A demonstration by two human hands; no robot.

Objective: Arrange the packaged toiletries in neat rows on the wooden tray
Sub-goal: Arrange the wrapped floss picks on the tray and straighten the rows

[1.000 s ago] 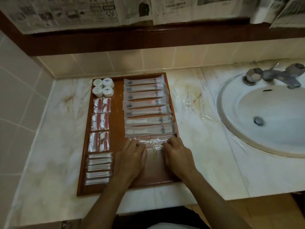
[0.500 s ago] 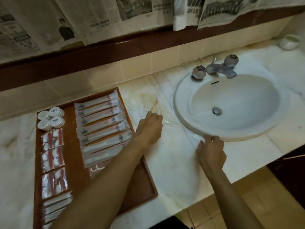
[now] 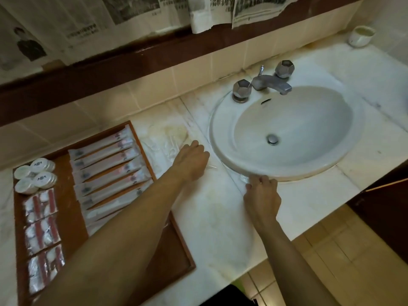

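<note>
A second ago both hands were on the wooden tray (image 3: pixel 66 168), pressing clear packets into place below the long sachets. Now they have left the tray and reach to the right, over the bare marble tabletop (image 3: pixel 212 217) between the tray and the sink (image 3: pixel 223 155).

The left hand (image 3: pixel 191 161) lies near the back part of the tabletop, just beside the loose clear packets (image 3: pixel 164 140) that wait there. Its fingers are curled downward at the edge of this pile, and a thin clear piece shows at its fingertips, but I cannot tell if the hand already pinches it. The right hand (image 3: pixel 261 196) is at the front rim of the sink; its fingers bend over a small transparent wrapper (image 3: pixel 244 178) that lies against the rim, and I judge that they pinch it.

On the tray the work looks mostly done: the round white containers (image 3: pixel 35 174) sit at the back left corner, the red-and-white packets (image 3: pixel 42 226) run down the left side, and the long sachets (image 3: pixel 106 164) lie in a row in the middle. The near right part of the tray is partly hidden by my left forearm.

So I judge that the step has changed from straightening to fetching: the remaining clear packets must come from the tabletop to the open part of the tray.
</note>
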